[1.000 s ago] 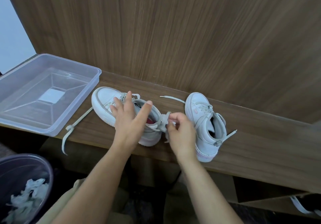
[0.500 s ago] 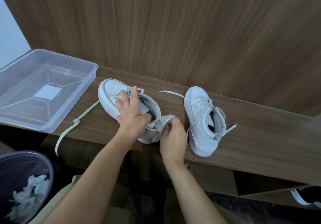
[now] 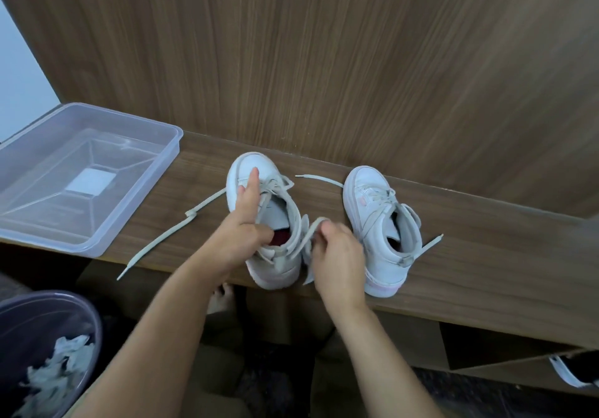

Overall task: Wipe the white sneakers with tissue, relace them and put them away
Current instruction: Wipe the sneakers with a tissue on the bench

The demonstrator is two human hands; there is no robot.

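A wood-grain wall panel [image 3: 356,61] rises behind a narrow wooden worktop [image 3: 486,255] that carries everything. At its left end sits a clear plastic bin [image 3: 155,190], partly overhanging the front edge, and below it, on the floor side, a dark wastebasket [image 3: 87,323] holds crumpled tissue [image 3: 61,372]. Two white sneakers stand side by side near the front edge with toes toward the wall: the left sneaker [image 3: 278,268] and, just beside it, the right sneaker [image 3: 385,255], which has a pink-tinted sole. The left hand [image 3: 243,233] rests on the left sneaker with its index finger stretched straight along the toe and laces and the thumb at the shoe's opening. The right hand [image 3: 337,255] is curled between the two shoes, pinching a white strap or lace end [image 3: 311,233] that comes off the left sneaker's collar. A loose lace [image 3: 175,233] with a knot midway trails from that shoe across the worktop and off its front edge.
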